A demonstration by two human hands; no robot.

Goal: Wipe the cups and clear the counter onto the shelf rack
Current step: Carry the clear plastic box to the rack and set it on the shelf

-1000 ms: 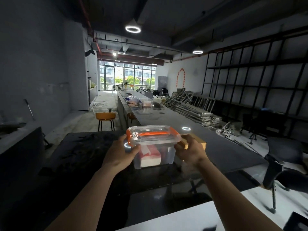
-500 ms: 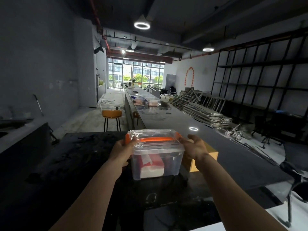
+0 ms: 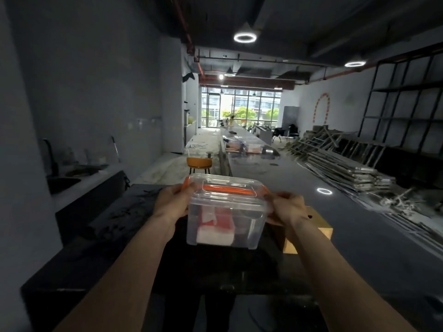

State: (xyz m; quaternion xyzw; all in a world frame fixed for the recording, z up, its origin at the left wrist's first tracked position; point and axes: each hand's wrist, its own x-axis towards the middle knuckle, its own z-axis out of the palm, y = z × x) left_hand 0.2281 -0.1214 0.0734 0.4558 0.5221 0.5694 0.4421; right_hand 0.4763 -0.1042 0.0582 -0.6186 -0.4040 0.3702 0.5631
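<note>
I hold a clear plastic box (image 3: pixel 225 224) with an orange handle and orange side clips in front of me, above the dark counter (image 3: pixel 115 226). Inside it lies a red and white pack. My left hand (image 3: pixel 172 203) grips the box's left side under the rim. My right hand (image 3: pixel 286 208) grips its right side. The box is lifted off the counter. No cups are in view. A tall black shelf rack (image 3: pixel 405 121) lines the right wall.
A yellow cardboard box (image 3: pixel 318 226) sits on the counter just behind my right wrist. A long grey counter (image 3: pixel 299 188) runs away ahead, with clear boxes far along it. A sink (image 3: pixel 62 183) is at the left, an orange stool (image 3: pixel 199 164) ahead, stacked metal frames (image 3: pixel 340 164) at right.
The view has swung left, so the sink side shows more and the rack less. The box has stayed in both hands and come a little closer and higher.
</note>
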